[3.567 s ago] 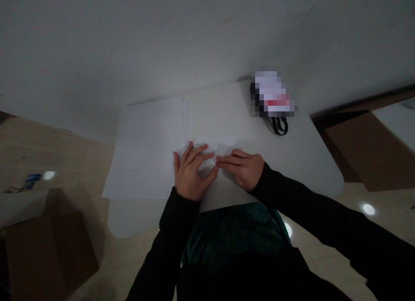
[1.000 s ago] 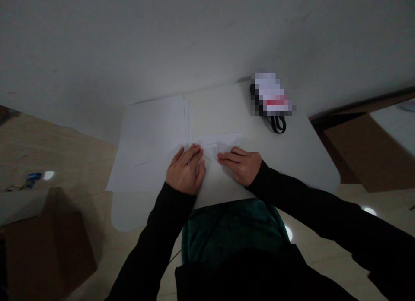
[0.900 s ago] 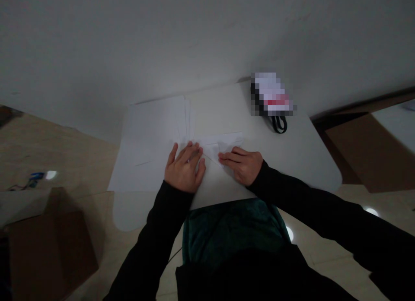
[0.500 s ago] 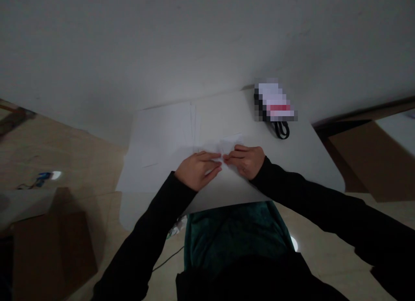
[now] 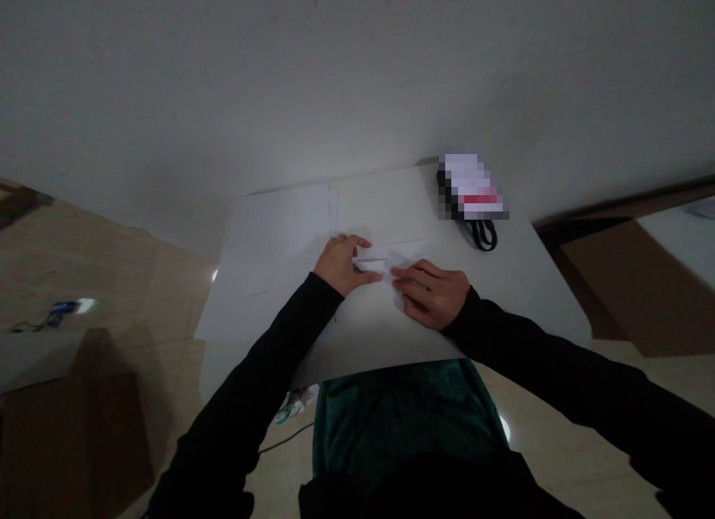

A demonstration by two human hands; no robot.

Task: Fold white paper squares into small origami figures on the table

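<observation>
A partly folded white sheet of paper [image 5: 399, 252] lies on the white table [image 5: 519, 281] in front of me. My left hand [image 5: 339, 265] is curled over the paper's left end, fingers bent and pinching a folded edge. My right hand [image 5: 433, 293] lies on the paper's right part, fingers stretched out and pressing it flat. The two hands nearly touch at the fold. Both arms wear black sleeves.
A stack of loose white sheets [image 5: 273, 240] lies on the table's left half. A blurred small object with a black cord [image 5: 474, 199] sits at the far right by the wall. Brown cardboard boxes [image 5: 72, 437] stand on the floor at both sides.
My left hand went from lying flat on the paper to curling over its left end. My right hand stayed on the paper. The view shifted a little.
</observation>
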